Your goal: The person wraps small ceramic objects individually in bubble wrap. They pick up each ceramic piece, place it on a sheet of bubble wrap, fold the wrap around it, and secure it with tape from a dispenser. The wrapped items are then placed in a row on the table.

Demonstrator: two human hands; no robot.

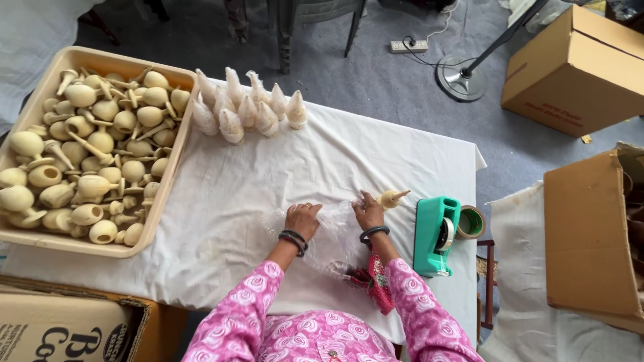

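While the clear plastic sheet (335,224) lies flat near the front edge of the surface (221,201), both hands press on it. The left hand (303,219) has its fingers bent down on the crinkly sheet. The right hand (367,209) pinches the sheet beside a small pale wooden toy (390,198) with a round body and a thin stick. Smoothing the sheet first would help it wrap snugly. A green tape holder (436,234) sits by the right edge. A tan tray (168,181) of smooth toys fills the left side.
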